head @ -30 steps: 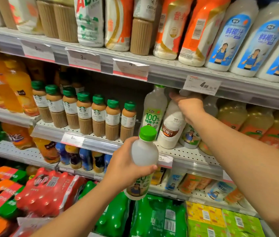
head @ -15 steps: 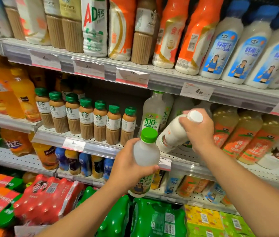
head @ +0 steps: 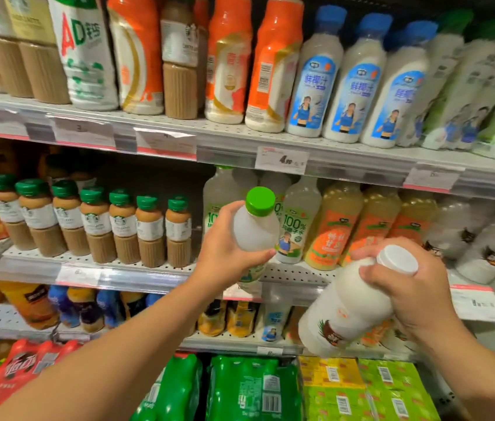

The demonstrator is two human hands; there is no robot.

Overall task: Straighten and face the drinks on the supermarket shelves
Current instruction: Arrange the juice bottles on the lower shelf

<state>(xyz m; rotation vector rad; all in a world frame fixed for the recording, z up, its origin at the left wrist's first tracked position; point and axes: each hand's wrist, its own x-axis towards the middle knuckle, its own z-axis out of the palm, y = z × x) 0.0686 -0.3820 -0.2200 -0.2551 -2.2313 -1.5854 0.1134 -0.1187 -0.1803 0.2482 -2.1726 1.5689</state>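
- Head view: our left hand (head: 225,253) is wrapped around a green-cap bottle (head: 255,221), held upright in front of the middle shelf (head: 149,270), maybe ready to go in its row.
- Our right hand (head: 410,287) grips a white-cap bottle (head: 346,308), tipped sideways, off the shelf.
- We think it was in the wrong row.

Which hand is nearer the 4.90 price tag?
Left. The left hand holds a green-capped bottle just below the price tag; the right hand is lower and further right, gripping a white-capped bottle.
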